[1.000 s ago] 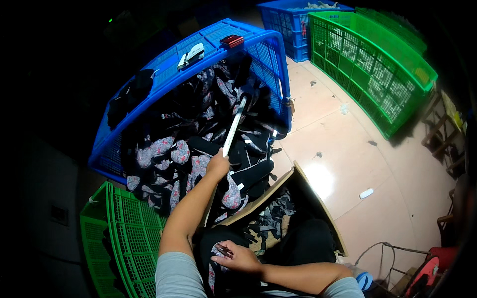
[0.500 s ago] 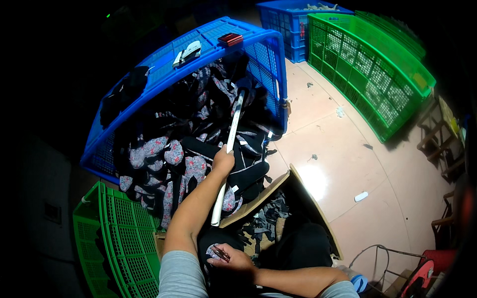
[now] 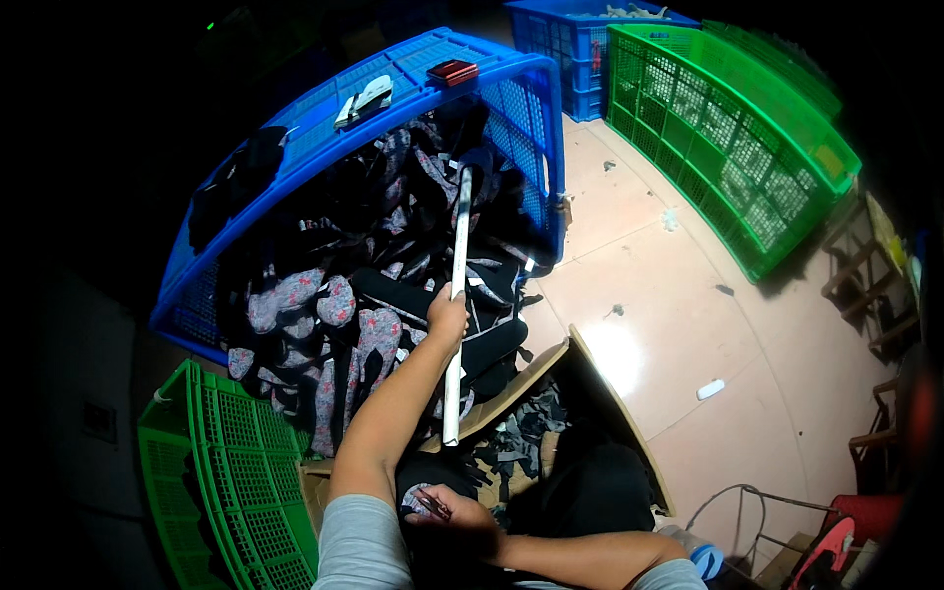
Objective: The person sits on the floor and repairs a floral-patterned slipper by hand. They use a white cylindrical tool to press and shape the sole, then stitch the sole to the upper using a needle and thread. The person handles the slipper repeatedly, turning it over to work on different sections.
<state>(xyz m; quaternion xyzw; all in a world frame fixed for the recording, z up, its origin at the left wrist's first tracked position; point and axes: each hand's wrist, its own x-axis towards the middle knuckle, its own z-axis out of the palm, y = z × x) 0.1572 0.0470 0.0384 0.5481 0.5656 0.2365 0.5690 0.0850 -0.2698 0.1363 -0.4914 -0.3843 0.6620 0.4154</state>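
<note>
My left hand (image 3: 447, 315) is closed around the middle of a long white tube (image 3: 459, 231). The tube's far end reaches a dark fabric piece (image 3: 479, 160) on the pile; the contact is too dark to make out. Its near end hangs over the edge of a cardboard box. Close to my lap, my right hand (image 3: 467, 521) is closed on a small dark red tool that looks like thread snips (image 3: 431, 504). Beside those fingers lies a grey patterned fabric piece (image 3: 411, 500). Under the tube spreads a heap of black and floral fabric pieces (image 3: 295, 295).
A blue crate (image 3: 295, 162) lies on its side around the heap, with a red case (image 3: 452, 72) on top. Green crates stand at the left (image 3: 246, 442) and far right (image 3: 678, 128). The cardboard box (image 3: 615, 408) with dark scraps is before me. A white object (image 3: 710, 389) lies on the floor.
The tube has swung more upright, its near end shifting right and its far end slightly left. My left hand moved a little to the right; my right hand has barely moved.
</note>
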